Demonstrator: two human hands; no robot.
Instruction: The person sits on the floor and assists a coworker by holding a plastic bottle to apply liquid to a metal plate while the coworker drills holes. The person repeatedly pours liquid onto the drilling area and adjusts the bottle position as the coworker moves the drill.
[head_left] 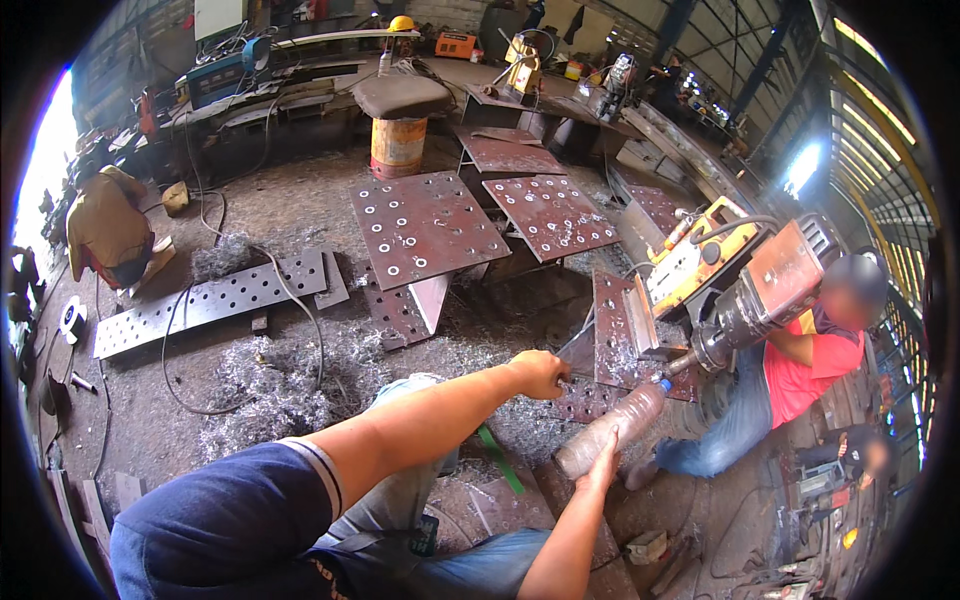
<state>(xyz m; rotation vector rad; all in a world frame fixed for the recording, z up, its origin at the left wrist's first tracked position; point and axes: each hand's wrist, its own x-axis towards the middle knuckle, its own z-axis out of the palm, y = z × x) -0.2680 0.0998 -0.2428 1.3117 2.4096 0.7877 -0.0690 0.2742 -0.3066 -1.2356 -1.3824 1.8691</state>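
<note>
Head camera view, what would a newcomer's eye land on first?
Probably the bulky yellow-and-red drilling machine at the right, beside a co-worker in a red shirt. Just below it, the right hand holds a plastic bottle. Silvery metal shavings lie heaped on the floor, left of centre.

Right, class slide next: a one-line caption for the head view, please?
Right fingers hold a plastic bottle near a yellow-bodied drilling machine, amid perforated metal plates and metal shavings.
</note>
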